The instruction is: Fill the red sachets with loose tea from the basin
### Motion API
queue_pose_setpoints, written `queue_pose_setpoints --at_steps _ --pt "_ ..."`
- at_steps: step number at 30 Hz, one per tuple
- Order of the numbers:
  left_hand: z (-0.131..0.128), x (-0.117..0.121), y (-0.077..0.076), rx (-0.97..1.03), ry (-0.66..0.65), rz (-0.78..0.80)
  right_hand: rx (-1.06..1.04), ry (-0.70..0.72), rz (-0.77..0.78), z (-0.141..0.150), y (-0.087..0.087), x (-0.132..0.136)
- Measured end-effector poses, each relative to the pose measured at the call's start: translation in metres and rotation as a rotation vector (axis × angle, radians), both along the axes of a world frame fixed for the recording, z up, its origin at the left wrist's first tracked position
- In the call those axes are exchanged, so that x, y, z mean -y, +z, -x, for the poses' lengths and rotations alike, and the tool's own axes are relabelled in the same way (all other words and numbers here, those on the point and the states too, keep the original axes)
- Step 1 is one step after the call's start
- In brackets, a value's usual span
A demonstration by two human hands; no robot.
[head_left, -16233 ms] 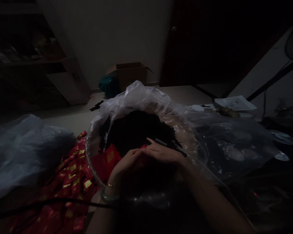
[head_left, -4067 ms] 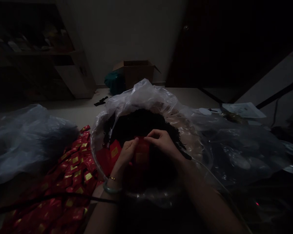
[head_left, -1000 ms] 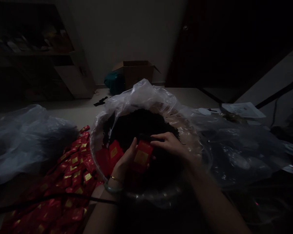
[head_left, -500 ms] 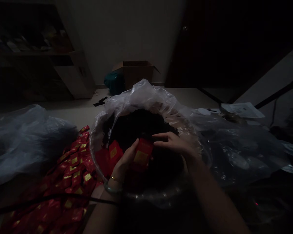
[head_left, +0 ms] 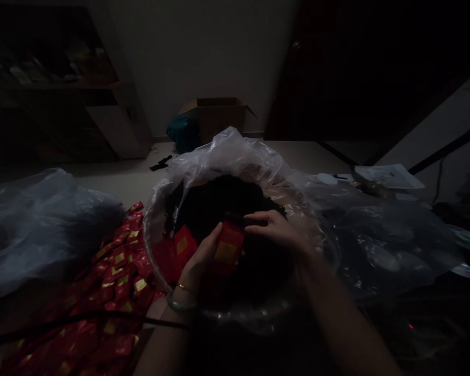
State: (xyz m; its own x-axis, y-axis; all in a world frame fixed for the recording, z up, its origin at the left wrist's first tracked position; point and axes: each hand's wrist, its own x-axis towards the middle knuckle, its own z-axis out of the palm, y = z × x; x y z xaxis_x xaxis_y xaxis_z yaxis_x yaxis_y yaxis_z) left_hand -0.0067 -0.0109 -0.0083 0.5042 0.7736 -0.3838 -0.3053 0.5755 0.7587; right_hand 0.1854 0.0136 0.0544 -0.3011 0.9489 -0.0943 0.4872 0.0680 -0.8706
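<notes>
My left hand (head_left: 199,258) is closed around a small red packet (head_left: 230,237) with a gold label, tilted over the basin. A dark clump (head_left: 233,216) shows at the packet's top end. Against that end, my right hand (head_left: 276,227) brings its fingertips close together; what lies between them is too dark to tell. Below both hands, a round basin lined with clear plastic (head_left: 235,149) holds dark loose stuff (head_left: 227,193) that looks like tea leaves. More red packets (head_left: 183,248) rest inside the basin's left side.
A large heap of red packets (head_left: 119,258) lies left of the basin, beside a pale plastic bag (head_left: 43,224). Clear plastic bags (head_left: 376,245) spread at the right. Behind stand an open cardboard box (head_left: 221,117) and a teal bag (head_left: 183,131). A dark cord (head_left: 102,315) crosses the lower left.
Almost nothing differs. The red packet and my right hand have shifted very slightly left and up.
</notes>
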Motion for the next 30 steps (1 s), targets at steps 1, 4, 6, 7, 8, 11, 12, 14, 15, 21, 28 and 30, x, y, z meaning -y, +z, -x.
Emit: queue_pose_setpoints --at_steps 1,4,6,7,8,11,12,14,15,21,28,30 --pt "0.0 0.0 0.0 0.0 -0.003 0.0 0.002 0.002 -0.007 0.0 0.0 0.0" --pt "-0.001 0.0 0.001 -0.008 0.003 -0.003 -0.004 0.019 -0.011 0.001 -0.003 -0.001" --pt "-0.001 0.0 0.001 -0.027 0.025 -0.002 -0.006 0.032 -0.017 0.002 -0.005 -0.001" --pt "-0.001 0.0 0.002 -0.037 0.033 0.005 -0.006 0.038 -0.025 0.002 -0.006 -0.002" --pt "-0.001 0.001 0.002 -0.044 0.032 0.015 -0.005 0.042 -0.035 0.003 -0.008 -0.002" --pt "0.0 0.001 0.005 -0.056 0.011 0.048 -0.023 0.041 -0.029 0.005 -0.009 -0.002" --pt "0.0 0.0 0.005 -0.059 0.01 0.053 -0.036 0.039 -0.012 0.005 -0.008 -0.002" --pt "-0.001 0.0 0.007 -0.064 0.024 0.04 -0.057 0.031 0.025 0.001 -0.004 -0.002" --pt "-0.001 0.0 0.008 -0.062 0.035 0.021 -0.051 0.023 0.042 -0.003 -0.002 -0.003" --pt "-0.006 0.001 0.011 -0.028 0.168 -0.137 0.305 -0.021 0.072 -0.053 -0.009 -0.017" --pt "-0.006 -0.002 0.006 -0.116 0.303 -0.28 0.076 -0.124 -0.084 -0.018 -0.018 -0.01" --pt "-0.005 -0.003 0.004 -0.153 0.295 -0.343 -0.102 -0.063 -0.079 0.008 -0.018 -0.003"
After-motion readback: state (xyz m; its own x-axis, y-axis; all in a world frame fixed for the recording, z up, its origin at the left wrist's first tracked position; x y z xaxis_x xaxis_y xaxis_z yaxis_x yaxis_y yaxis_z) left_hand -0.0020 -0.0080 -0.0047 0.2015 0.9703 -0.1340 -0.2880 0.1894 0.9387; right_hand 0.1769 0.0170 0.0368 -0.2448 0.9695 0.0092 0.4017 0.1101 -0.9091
